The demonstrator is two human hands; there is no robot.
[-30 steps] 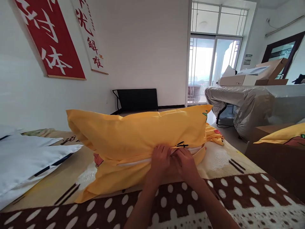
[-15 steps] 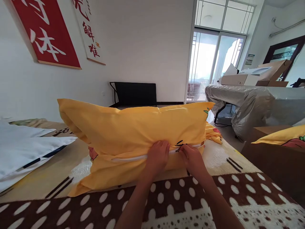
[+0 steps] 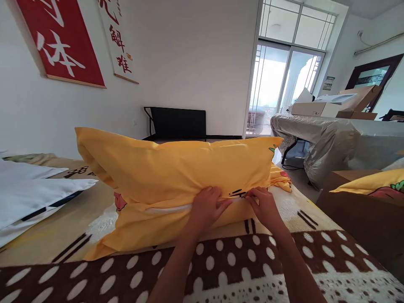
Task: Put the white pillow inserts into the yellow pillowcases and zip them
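Observation:
A stuffed yellow pillowcase [image 3: 164, 168] stands on its long edge in front of me, with a pale zipper [image 3: 172, 209] running along its lower side. My left hand [image 3: 206, 207] is closed on the cloth beside the zipper, near the middle. Toward the right end, my right hand [image 3: 262, 207] pinches at the zipper pull; the pull itself is mostly hidden by the fingers. Small black printed marks [image 3: 236, 192] show on the cloth between the two hands.
A patterned blanket [image 3: 221, 256] lies under the pillow. White pillows [image 3: 41, 200] are at the left. On the right, another yellow pillow [image 3: 369, 183] rests on a cardboard box [image 3: 350, 206]. Behind stands a plastic-covered table [image 3: 328, 134] with boxes [image 3: 315, 108] on it.
My right hand has slid a little to the right along the zipper, widening the space between the hands. My left hand stays at the middle, its thumb now stretched further out to the right.

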